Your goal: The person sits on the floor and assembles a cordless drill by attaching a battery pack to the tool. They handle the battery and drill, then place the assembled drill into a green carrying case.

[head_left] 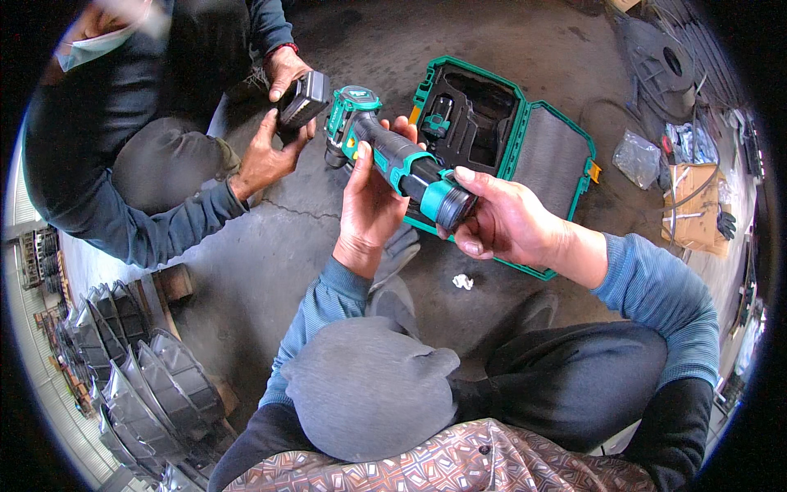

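A green and black cordless power tool (393,156) is held up in front of me, lying at a slant. My left hand (367,193) wraps round its middle from beneath, with the thumb along its near side. My right hand (512,217) grips the round, green-collared end, thumb on top and fingers curled under it. The wider green end points up and left, toward another person. That person's two hands hold a black block like a battery pack (303,100), close to that end but apart from it. Behind the tool, an open green case (525,123) rests on the floor.
In the case's black insert sits a small green and black piece (438,116). Crumpled white paper (462,281) lies on the concrete floor. Stacked dark ribbed parts (156,394) stand at lower left. Cardboard (697,205) and a clear plastic bag (637,160) lie at right.
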Demonstrator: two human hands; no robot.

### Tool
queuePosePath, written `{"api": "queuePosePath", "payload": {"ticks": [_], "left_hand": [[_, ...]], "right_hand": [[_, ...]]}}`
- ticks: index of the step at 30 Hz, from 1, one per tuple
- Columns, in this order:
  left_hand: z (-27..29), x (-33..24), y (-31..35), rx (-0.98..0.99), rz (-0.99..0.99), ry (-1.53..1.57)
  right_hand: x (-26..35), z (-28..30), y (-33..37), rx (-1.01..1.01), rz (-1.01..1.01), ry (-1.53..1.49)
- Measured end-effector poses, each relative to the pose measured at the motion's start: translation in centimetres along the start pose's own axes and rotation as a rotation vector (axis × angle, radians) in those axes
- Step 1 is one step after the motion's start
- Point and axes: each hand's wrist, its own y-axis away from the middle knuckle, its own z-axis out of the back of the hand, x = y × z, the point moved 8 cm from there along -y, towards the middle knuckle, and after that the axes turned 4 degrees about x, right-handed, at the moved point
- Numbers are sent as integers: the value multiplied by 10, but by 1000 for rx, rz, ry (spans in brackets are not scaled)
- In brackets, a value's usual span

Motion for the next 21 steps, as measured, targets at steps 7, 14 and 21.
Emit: {"api": "queuePosePath", "payload": {"ticks": [7, 14, 21], "left_hand": [[-2, 23, 2, -4, 73, -78], [7, 27, -3, -69, 47, -200], [5, 27, -3, -97, 44, -278]], "right_hand": [[-4, 13, -2, 27, -10, -109], [12, 33, 12, -120, 129, 232], [23, 27, 25, -146, 221, 595]]}}
